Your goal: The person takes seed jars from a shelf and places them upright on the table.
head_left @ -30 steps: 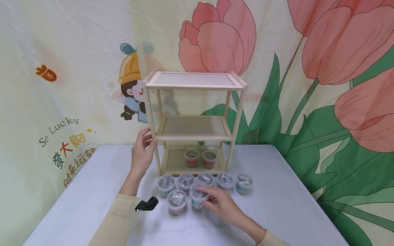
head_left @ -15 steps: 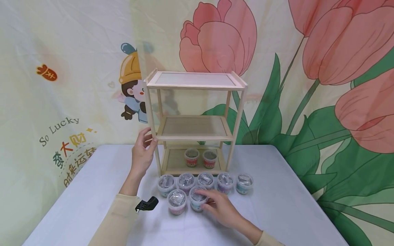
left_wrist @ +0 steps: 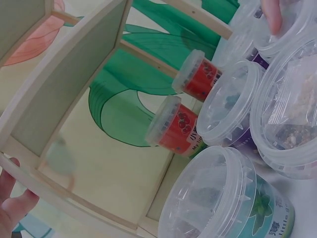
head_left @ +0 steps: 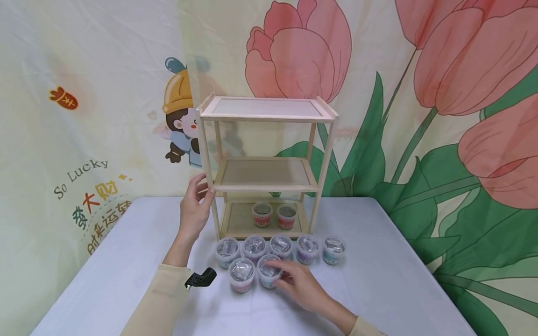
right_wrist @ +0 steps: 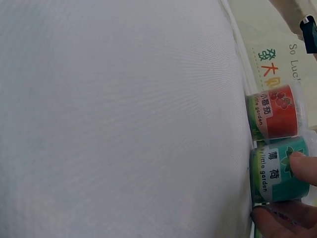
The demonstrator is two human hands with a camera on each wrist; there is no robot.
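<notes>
In the head view my left hand (head_left: 194,210) grips the left front post of a wooden three-tier shelf (head_left: 265,188) at its middle level. My right hand (head_left: 301,283) holds a small clear-lidded tub (head_left: 269,279) in the front row between thumb and fingers. The right wrist view shows this tub's teal mint label (right_wrist: 277,171), with the tub upright on the cloth. Just to its left stands a red-labelled tub (right_wrist: 277,113). Two more red-labelled tubs (head_left: 262,217) are on the bottom shelf, side by side.
Several lidded tubs (head_left: 307,250) stand in a row before the shelf; the rightmost tub (head_left: 334,252) has a teal label. A white cloth (head_left: 378,289) covers the table. Behind it hangs a printed curtain (head_left: 445,154) with tulips. A black device (head_left: 201,278) sits at my left cuff.
My right hand has shifted slightly left with the teal-labelled tub, bringing it nearer the front-left tub. My left hand stays on the shelf post.
</notes>
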